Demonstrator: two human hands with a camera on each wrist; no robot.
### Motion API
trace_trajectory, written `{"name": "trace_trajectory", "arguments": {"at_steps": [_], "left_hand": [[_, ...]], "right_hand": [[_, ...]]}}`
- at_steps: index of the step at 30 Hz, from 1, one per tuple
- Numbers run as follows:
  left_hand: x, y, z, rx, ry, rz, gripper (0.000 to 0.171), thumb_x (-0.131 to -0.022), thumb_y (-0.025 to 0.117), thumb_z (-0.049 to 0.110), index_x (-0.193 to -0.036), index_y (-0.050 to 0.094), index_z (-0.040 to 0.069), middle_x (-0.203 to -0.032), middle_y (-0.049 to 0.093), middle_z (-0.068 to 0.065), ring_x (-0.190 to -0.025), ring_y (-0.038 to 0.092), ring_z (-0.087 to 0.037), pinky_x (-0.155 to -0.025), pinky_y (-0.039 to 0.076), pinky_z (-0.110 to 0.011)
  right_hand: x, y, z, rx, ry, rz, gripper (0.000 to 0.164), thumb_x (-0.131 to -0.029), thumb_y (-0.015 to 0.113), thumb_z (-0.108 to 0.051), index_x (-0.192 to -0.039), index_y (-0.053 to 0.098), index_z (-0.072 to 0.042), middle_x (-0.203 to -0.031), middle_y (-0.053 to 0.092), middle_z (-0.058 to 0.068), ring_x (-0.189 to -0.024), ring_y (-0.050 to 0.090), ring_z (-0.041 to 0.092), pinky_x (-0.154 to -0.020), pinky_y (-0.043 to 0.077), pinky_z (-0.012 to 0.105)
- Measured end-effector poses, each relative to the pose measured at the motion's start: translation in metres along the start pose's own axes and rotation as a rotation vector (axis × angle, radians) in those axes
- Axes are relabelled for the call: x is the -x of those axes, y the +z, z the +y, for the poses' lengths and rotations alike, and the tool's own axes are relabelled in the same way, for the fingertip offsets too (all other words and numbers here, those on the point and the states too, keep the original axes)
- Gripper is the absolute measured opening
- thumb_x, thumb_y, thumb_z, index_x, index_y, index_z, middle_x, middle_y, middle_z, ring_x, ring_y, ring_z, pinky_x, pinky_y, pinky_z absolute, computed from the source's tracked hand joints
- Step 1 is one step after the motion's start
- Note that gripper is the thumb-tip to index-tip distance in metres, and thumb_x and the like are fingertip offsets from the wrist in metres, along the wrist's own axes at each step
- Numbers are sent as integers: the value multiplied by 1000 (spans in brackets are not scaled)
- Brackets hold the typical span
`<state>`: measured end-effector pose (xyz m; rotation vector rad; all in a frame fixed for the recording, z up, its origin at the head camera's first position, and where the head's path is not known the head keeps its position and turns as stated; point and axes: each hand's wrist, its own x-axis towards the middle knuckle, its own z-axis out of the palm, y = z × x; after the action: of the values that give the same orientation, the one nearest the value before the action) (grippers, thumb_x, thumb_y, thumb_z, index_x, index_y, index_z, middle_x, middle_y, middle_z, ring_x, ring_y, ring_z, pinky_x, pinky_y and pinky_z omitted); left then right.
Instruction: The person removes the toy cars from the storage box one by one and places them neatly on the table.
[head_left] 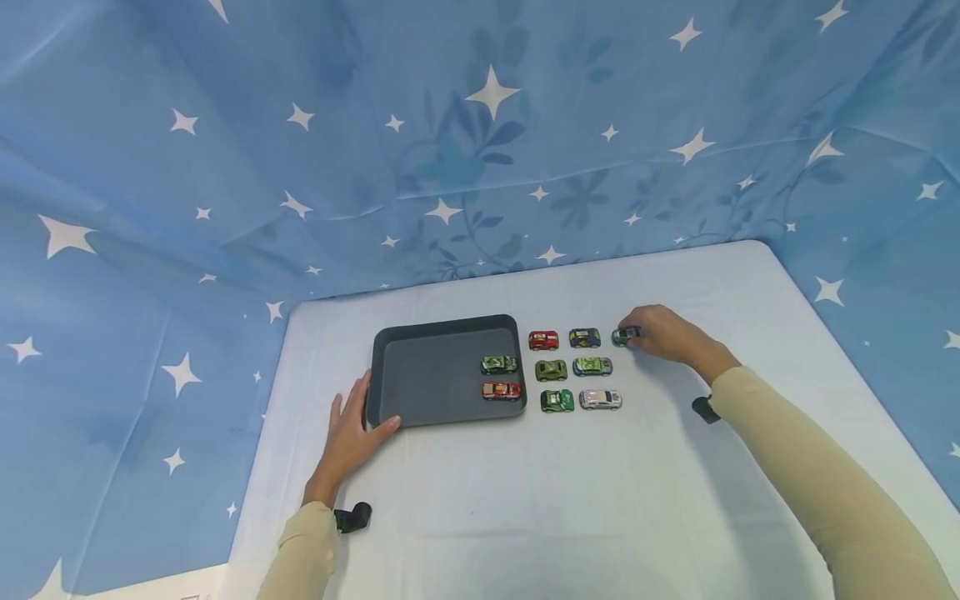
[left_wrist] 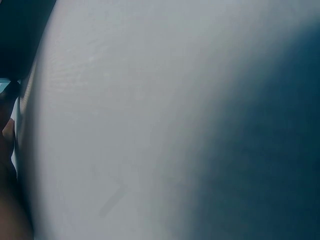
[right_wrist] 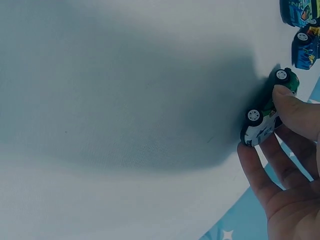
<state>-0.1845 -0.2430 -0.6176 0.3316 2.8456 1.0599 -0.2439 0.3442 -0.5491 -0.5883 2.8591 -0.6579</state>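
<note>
My right hand (head_left: 666, 333) pinches a small green-and-white toy car (right_wrist: 260, 131) between thumb and fingers, at the right end of the far row of cars. In the right wrist view the thumb lies along the car's side and its wheels show. My left hand (head_left: 351, 440) rests at the near left corner of a dark grey tray (head_left: 427, 379), fingers spread along its left side and thumb at the near rim. Inside the tray, at its right end, sit a green-black toy car (head_left: 499, 364) and a red-orange toy car (head_left: 501, 391).
Between tray and right hand stand a red car (head_left: 543, 340), a dark blue car (head_left: 584, 337), an olive car (head_left: 551, 371), a lime-and-blue car (head_left: 592, 367), a green car (head_left: 557, 401) and a white-pink car (head_left: 601, 399). A blue star-patterned curtain (head_left: 360, 167) surrounds the white table (head_left: 480, 517).
</note>
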Motion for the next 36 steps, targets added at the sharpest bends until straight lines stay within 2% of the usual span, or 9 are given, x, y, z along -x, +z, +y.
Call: {"name": "trace_trajectory", "arguments": {"at_steps": [12, 21, 28, 33, 36], "left_hand": [[0, 1, -1, 7, -4, -2, 106, -93, 76, 49, -174, 15, 16, -175, 24, -19, -162, 16, -40, -129, -9, -55], [1, -1, 4, 16, -4, 7, 105, -94, 76, 49, -173, 17, 14, -174, 23, -23, -161, 16, -44, -129, -8, -58], [1, -1, 5, 18, 6, 11, 104, -94, 75, 48, -173, 18, 13, -174, 24, -23, -161, 16, -43, -129, -8, -59], [2, 0, 5, 17, 6, 18, 104, -94, 76, 48, -173, 18, 13, -174, 25, -22, -161, 17, -43, -128, -8, -58], [1, 0, 5, 15, 14, 21, 104, -94, 75, 49, -173, 19, 13, -173, 26, -22, -161, 18, -42, -129, -8, -58]], "right_hand": [[-2, 3, 4, 24, -36, 6, 28, -87, 80, 11, -114, 75, 13, -115, 74, 29, -112, 68, 49, -99, 55, 61], [-3, 2, 2, 51, -13, -9, 30, -88, 80, 10, -117, 73, 13, -118, 72, 30, -115, 67, 49, -102, 54, 61], [-2, 0, -1, 47, 76, -31, 54, -94, 81, -8, -142, 62, 9, -143, 60, 33, -136, 52, 54, -116, 38, 69], [-5, -2, 0, 105, 65, 10, 79, -92, 86, -25, -156, 49, 1, -160, 40, 36, -146, 36, 58, -114, 28, 79], [-7, -3, 0, 106, 70, 28, 89, -91, 87, -33, -161, 42, -3, -166, 29, 36, -150, 29, 58, -113, 25, 81]]}}
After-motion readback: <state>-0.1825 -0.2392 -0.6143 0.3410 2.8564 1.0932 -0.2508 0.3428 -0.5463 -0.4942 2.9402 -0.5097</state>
